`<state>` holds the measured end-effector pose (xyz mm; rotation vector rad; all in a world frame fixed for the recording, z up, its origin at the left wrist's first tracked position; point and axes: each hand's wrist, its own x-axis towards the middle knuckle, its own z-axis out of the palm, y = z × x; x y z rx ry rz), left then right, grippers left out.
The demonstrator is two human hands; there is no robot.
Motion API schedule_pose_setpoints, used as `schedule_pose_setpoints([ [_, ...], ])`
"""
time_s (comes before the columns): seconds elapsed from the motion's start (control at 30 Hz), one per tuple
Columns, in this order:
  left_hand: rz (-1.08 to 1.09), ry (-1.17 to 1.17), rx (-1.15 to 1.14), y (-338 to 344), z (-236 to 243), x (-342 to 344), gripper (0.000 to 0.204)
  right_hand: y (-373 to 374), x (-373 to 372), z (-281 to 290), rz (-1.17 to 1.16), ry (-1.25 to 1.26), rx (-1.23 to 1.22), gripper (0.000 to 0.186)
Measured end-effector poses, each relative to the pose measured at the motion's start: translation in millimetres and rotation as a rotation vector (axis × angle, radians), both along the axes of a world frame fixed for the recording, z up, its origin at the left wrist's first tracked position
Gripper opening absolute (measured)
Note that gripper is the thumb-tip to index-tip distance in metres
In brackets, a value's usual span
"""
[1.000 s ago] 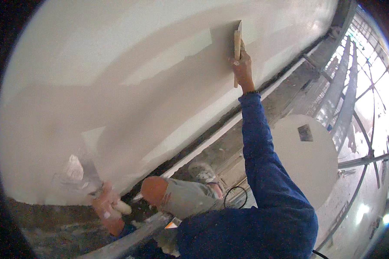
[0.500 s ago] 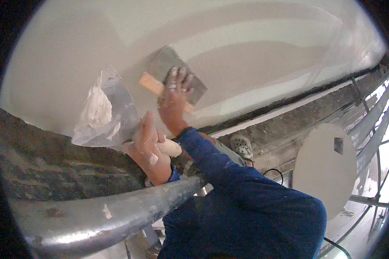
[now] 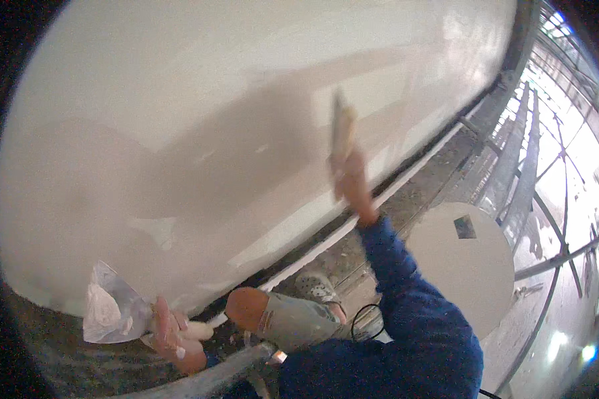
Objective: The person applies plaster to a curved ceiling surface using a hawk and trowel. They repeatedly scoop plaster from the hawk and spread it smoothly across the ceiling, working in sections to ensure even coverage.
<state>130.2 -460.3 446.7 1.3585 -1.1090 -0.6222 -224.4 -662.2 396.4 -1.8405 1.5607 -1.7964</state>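
Broad off-white wall (image 3: 180, 53): smooth, mostly matt, faintly glossy toward the upper right
Flat grey trowel with pale bar handle (image 3: 345, 126): metal blade and wooden grip, probably, given the blur
Wide grey fan-shaped scraper (image 3: 130, 307): glossy thin metal
Lumpy white paste (image 3: 103, 311): matt, rough (rather doughy-looking)
Dark blue sleeve (image 3: 394, 261): soft matt cloth

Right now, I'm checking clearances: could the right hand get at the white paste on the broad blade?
Probably yes: the white paste lies uncovered on the broad blade, and nothing visible seems to block the right hand, though that hand already holds a trowel.
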Motion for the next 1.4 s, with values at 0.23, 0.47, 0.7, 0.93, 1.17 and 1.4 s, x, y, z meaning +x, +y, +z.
schedule_pose_setpoints([
  [0.23,-0.086,0.040,0.078,-16.0,-3.1,-11.2,0.037,-133.4,-288.7,61.6,-0.334,0.024,-0.164,0.035],
  [0.47,-0.084,0.043,0.118,-12.0,1.6,-7.8,0.039,-148.5,-266.9,100.5,0.001,-0.218,-0.079,0.024],
  [0.7,-0.113,0.072,0.096,-26.7,-3.2,-16.5,0.042,-138.7,-188.5,59.2,-0.038,-0.127,-0.128,0.047],
  [0.93,-0.112,0.102,0.062,-22.2,18.3,-36.1,0.044,-77.6,7.0,72.2,-0.247,0.302,-0.530,0.070],
  [1.17,-0.133,0.224,0.284,-17.4,21.5,-50.2,0.046,25.8,148.0,88.0,0.124,0.061,-0.192,0.060],
  [1.4,-0.838,0.318,0.227,-40.1,11.6,-41.7,0.051,105.6,93.6,42.9,0.859,-0.670,-0.384,0.035],
])
